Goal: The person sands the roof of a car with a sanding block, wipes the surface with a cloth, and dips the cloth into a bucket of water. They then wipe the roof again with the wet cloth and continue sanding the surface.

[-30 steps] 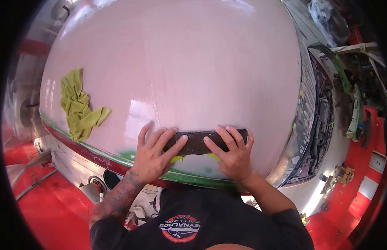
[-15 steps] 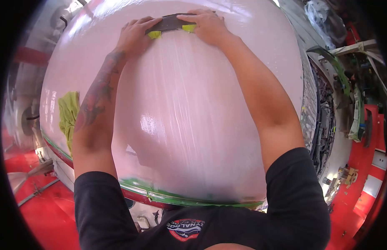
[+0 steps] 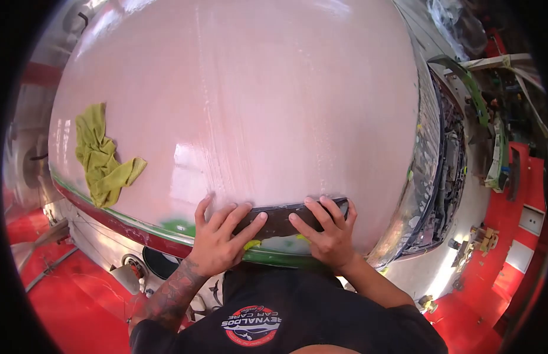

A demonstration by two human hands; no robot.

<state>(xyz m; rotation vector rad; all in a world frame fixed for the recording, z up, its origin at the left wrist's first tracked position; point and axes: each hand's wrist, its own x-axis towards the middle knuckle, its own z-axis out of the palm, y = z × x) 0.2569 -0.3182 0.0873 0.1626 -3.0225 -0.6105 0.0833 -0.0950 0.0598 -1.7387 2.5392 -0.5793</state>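
Note:
A long dark sanding block [image 3: 279, 223] with yellow-green bits at its lower edge lies flat on a wet, pinkish car hood [image 3: 256, 118], close to the hood's near edge. My left hand [image 3: 224, 239] grips the block's left end, fingers bent over its top. At the other end, my right hand [image 3: 328, 233] holds it the same way. The block's underside is hidden. Pale wet streaks run up the hood beyond it. To the left of my left hand lies a crumpled yellow-green cloth [image 3: 106, 156] on the hood.
Green and dark red paint borders the hood along its near edge [image 3: 132, 231]. Exposed engine-bay parts [image 3: 448, 171] line the right side. A green car panel [image 3: 471, 88] stands farther right. Red-and-white flooring [image 3: 73, 289] and a dark round container [image 3: 161, 262] are below.
Both hands have drawn the sanding block from the far part of the hood back toward my body. My arms are now bent, and the whole cloth has come into sight.

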